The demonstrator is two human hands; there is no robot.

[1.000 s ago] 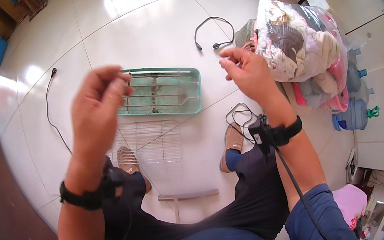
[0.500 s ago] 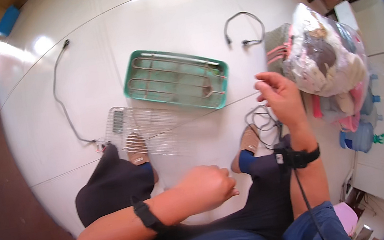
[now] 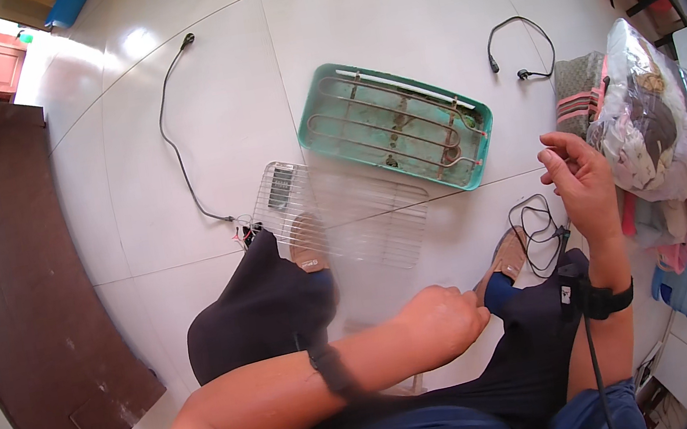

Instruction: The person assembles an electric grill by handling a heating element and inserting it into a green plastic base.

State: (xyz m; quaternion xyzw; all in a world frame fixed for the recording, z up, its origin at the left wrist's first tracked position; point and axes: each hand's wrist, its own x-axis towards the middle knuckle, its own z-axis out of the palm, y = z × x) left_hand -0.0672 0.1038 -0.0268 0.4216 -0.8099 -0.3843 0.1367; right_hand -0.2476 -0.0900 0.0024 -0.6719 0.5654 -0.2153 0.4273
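Observation:
My left hand [image 3: 447, 322] is a loose fist above my lap; its curled fingers hide whatever may be inside. Out to the right, my right hand [image 3: 580, 179] hangs raised with bent fingers and thumb apart, nothing visible between them. A green rectangular tray [image 3: 319, 140] lies on the floor ahead, bearing a looped heating element [image 3: 450, 143]. Nearer me is a wire grill rack [image 3: 292, 200] with a small dark plate at its left end; its right part looks blurred and faint. Below my right hand, a thin black cable [image 3: 536, 252] lies tangled beside my shoe.
One black cable [image 3: 165, 135] with a plug runs along the floor at left. A shorter curved cable [image 3: 552, 50] lies at far right. Clear plastic bags [image 3: 644, 116] of stuffed items and a blue water bottle [image 3: 681, 286] stand at right. A brown panel [image 3: 26, 288] flanks the left.
The view has turned left, so everything appears further right. Both hands keep nearly the same pose, and the tray, rack and cables stay put on the floor.

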